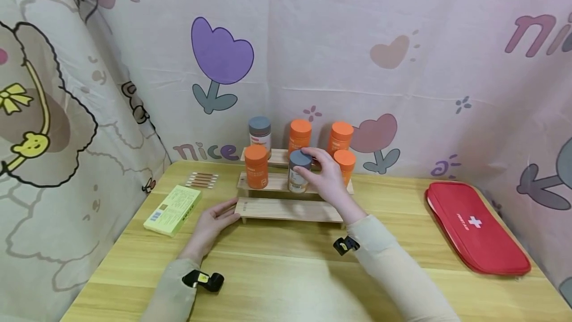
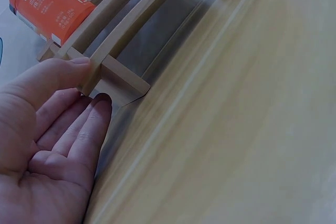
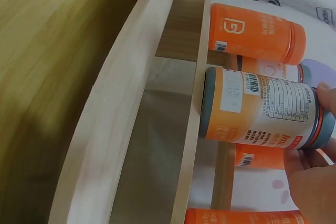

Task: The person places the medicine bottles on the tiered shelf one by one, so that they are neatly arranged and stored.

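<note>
My right hand (image 1: 328, 175) holds a supplement bottle (image 3: 257, 107) by its grey lid, thumb on one side and fingers on the other. That bottle stands upright on the middle step of a three-step wooden rack (image 1: 290, 210). An orange bottle (image 1: 256, 167) sits to its left, and another orange bottle (image 1: 345, 163) is partly behind my right hand. My left hand (image 1: 213, 225) pinches the left end of the lowest step, thumb (image 2: 68, 69) above and fingers below. On the top step are a grey-lidded bottle (image 1: 260, 133) and two orange bottles (image 1: 300, 133).
A yellow-green box (image 1: 173, 210) lies on the wooden table (image 1: 277, 272) left of the rack, with several cotton swabs (image 1: 202, 180) behind it. To the right rests a red first aid pouch (image 1: 478, 227). A printed curtain (image 1: 313, 53) hangs behind the table.
</note>
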Demonstrator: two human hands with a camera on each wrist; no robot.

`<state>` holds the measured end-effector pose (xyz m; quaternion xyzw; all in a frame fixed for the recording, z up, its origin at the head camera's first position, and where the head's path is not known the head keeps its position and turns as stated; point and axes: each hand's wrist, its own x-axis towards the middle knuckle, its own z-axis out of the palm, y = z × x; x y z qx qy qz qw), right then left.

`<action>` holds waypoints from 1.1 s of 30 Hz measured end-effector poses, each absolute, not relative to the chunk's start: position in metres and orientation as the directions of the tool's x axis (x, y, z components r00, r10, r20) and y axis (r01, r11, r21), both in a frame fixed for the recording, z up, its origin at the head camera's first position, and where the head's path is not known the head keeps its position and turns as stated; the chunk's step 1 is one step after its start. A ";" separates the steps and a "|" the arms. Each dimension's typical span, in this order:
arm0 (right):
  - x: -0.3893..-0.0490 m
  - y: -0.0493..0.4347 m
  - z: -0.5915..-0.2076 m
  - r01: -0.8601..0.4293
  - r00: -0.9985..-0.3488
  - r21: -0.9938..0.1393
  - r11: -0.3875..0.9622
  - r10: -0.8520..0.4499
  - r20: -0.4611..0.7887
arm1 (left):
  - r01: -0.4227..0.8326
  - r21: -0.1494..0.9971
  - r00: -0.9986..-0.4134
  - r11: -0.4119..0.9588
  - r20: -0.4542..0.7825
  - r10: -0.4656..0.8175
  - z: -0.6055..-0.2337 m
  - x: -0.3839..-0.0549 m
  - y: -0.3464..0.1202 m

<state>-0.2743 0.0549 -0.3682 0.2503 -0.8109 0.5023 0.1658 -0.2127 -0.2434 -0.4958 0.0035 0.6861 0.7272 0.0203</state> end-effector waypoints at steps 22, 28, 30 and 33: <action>-0.281 0.049 -0.373 -0.560 -0.817 -0.703 0.439 -0.151 0.556 | 0.002 0.999 -0.999 -0.032 0.003 0.037 -0.495 -0.214 -0.242; -0.270 0.050 -0.374 -0.540 -0.822 -0.677 0.500 -0.140 0.552 | -0.016 0.999 -0.999 -0.039 -0.014 0.037 -0.496 -0.213 -0.242; -0.262 0.054 -0.373 -0.563 -0.808 -0.668 0.487 -0.152 0.570 | -0.017 0.999 -0.999 -0.042 -0.015 0.047 -0.496 -0.212 -0.242; -0.247 0.065 -0.371 -0.630 -0.761 -0.640 0.440 -0.185 0.622 | -0.016 0.999 -0.999 -0.040 -0.014 0.050 -0.496 -0.212 -0.242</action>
